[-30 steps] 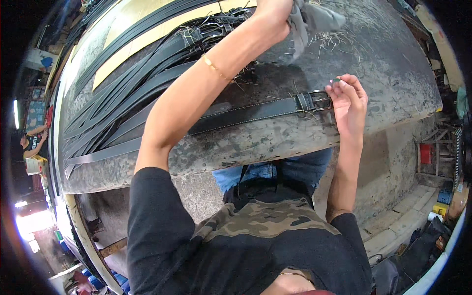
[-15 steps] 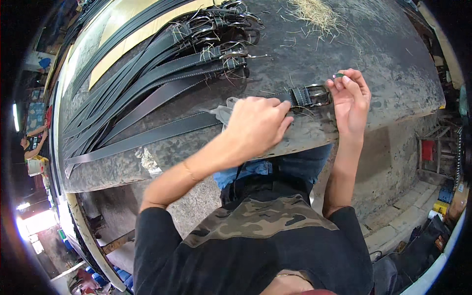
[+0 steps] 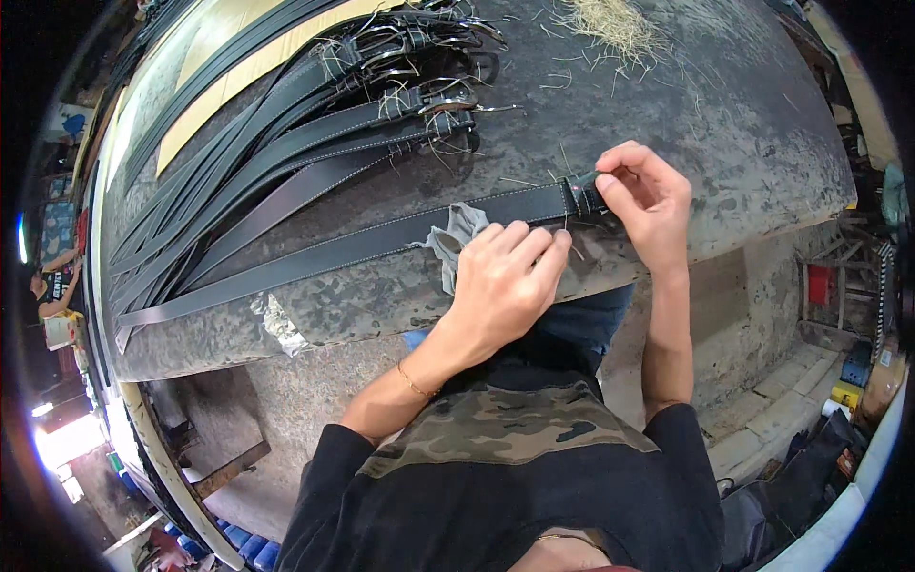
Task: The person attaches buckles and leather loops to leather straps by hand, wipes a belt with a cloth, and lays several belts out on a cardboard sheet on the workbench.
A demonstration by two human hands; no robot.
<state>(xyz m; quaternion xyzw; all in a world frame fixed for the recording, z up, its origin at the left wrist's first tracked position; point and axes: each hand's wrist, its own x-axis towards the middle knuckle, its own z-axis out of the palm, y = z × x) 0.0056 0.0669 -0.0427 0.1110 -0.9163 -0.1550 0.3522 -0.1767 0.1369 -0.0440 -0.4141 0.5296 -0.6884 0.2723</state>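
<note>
Left hand [image 3: 510, 276] mid-frame, back up, fingers curled and closed over a grey cloth [image 3: 448, 246] – cloth pokes out on the hand's left side, lying against the belt. Right hand [image 3: 650, 198] right of centre, thumb and index nearly together, pinching a small green piece [image 3: 585, 179] at the belt's buckle end; exact grip partly hidden, other fingers bent. Black belt [image 3: 372, 241] with pale stitching runs from left of the frame to just right of centre, flat along the near edge of a dark table [image 3: 753, 153]; its buckle is mostly covered by the right hand. Pile of belts [image 3: 310, 148] upper left, buckles toward upper centre. Pale thread bits [image 3: 615, 33] heaped at top – loose strands scattered near. Silvery patch [image 3: 279, 322] on the table edge, lower left of the belt.
</note>
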